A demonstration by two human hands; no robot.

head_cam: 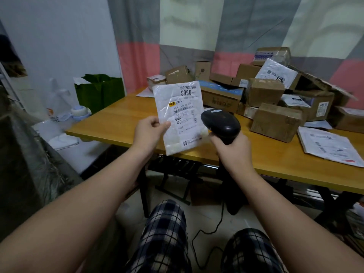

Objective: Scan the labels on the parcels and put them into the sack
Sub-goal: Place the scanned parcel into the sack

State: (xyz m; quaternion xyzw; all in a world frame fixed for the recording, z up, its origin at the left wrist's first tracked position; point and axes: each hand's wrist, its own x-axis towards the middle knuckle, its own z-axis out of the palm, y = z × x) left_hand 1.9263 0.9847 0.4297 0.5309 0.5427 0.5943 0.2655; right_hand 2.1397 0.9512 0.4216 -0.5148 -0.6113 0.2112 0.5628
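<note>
Wooden table [122,123] piled with boxes [275,121]. Left hand [150,131] pinched white parcel [180,117] above table edge; right hand [232,147] gripped scanner [220,123]. Best: flatten label, aim squarely at barcode.

There is one camera, worn on the person's head. It looks forward and down. The two bare arms reach out from the bottom corners, very near. The wooden counter [122,123] is a bit farther off, and the curtain [177,26] is farthest back.
</note>
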